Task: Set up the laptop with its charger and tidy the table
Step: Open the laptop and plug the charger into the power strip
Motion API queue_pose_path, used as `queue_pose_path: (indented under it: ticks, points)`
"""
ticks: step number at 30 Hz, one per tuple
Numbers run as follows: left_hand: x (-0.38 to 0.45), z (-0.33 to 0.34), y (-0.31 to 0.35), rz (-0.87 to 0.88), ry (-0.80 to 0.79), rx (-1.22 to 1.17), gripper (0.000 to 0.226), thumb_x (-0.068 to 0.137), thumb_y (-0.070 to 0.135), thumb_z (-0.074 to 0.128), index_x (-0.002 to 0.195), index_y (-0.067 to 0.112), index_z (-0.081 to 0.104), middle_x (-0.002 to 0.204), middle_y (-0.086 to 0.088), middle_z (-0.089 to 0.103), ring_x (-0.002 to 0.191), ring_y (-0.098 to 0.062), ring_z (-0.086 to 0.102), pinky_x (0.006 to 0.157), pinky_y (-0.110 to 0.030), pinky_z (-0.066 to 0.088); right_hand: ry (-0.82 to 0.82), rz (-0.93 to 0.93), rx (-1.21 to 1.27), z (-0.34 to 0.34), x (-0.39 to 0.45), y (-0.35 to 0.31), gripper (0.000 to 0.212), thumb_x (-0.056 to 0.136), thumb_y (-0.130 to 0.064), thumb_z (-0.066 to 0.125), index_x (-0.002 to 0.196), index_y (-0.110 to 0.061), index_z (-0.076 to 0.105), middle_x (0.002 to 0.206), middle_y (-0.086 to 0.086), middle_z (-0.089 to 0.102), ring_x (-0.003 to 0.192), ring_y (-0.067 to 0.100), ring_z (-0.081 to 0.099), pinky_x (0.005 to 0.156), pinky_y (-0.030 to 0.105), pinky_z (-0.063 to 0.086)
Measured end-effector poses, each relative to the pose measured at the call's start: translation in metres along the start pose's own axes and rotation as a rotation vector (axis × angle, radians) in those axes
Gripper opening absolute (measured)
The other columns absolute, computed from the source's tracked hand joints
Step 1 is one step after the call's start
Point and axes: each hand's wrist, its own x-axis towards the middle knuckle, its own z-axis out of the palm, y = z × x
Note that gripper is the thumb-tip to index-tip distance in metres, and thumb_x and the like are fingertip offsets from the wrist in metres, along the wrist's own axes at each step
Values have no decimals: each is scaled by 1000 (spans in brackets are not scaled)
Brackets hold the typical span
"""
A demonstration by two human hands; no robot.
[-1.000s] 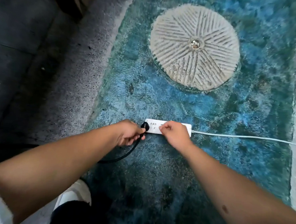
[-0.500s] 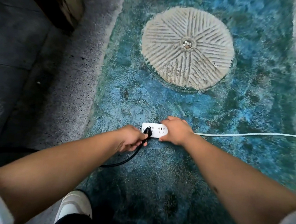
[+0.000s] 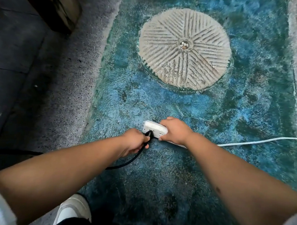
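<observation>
Low at six o'clock on the blue floor, left hand (image 3: 135, 140) pinches the black charger plug (image 3: 149, 134) at the white power strip (image 3: 155, 129), right hand (image 3: 175, 131) clasping it; plug seemingly seated; laptop and table unseen, remaining.

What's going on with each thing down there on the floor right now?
Black plug: at a power strip socket, gripped by the left hand.
Power strip: near end tilted up, held by the right hand.
White cord: trailing right along the floor.
Black cable: slack, trailing left.
</observation>
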Motion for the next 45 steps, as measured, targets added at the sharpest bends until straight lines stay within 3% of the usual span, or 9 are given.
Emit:
queue_pose_path:
  ticks: [3,8,16,21,30,35,39,42,45]
  points:
    - [2,-1,3,18,7,7,16,96,15,56,100,3,65,71,-5,71,49,-13,48,43,-24,34,-17,-23,-18,-12,2,-1,32,80,-43,76,104,-29,60,90,-7,57,85,19,55,59,27,35]
    - [0,3,8,25,22,-44,19,96,23,58,94,4,65,72,-4,69,47,-11,46,40,-21,35,-84,-18,127,-30,1,0,26,86,-35,73,107,-23,63,97,-1,64,93,24,59,80,37,50]
    - [-4,9,10,117,86,-146,28,94,35,61,88,9,68,80,-6,74,76,-21,58,75,-31,42,-121,-25,289,-52,-5,-5,11,91,-23,69,88,-22,58,89,3,63,83,22,58,79,38,51]
    - [-5,7,17,241,206,-122,37,94,36,60,65,14,61,66,-9,59,61,-19,49,63,-30,33,-126,-6,386,-63,-7,-8,17,92,-14,67,108,-9,64,98,10,66,83,21,57,76,34,49]
    - [-11,4,25,229,178,-96,36,93,35,61,63,14,65,69,-8,66,65,-20,52,65,-30,35,-152,-10,421,-67,-7,-4,16,90,-13,69,85,-27,62,88,0,66,80,18,59,82,40,52]
    - [-12,11,18,192,194,-42,29,95,34,59,79,11,67,81,-8,73,70,-20,58,70,-30,41,-201,-16,371,-63,-7,-9,11,89,-13,70,82,-19,62,82,0,64,73,17,57,71,33,48]
    - [-12,8,17,203,244,-26,34,95,32,60,70,10,64,53,2,64,46,-10,56,41,-18,39,-202,-6,390,-60,-7,-13,19,89,-13,69,76,-23,60,77,-3,61,68,15,55,66,30,45]
    - [-11,-10,23,239,112,238,42,91,44,62,64,12,65,40,6,54,32,-9,44,38,-20,33,-256,-15,383,-54,-10,-12,18,92,-14,67,81,-28,60,81,-5,63,74,14,57,71,31,46]
    - [-5,-25,34,299,163,866,53,78,69,61,67,17,59,56,5,56,50,-11,51,49,-24,36,-291,-22,315,-39,-10,-14,13,93,-17,66,90,-28,58,89,-3,62,83,19,58,78,34,48]
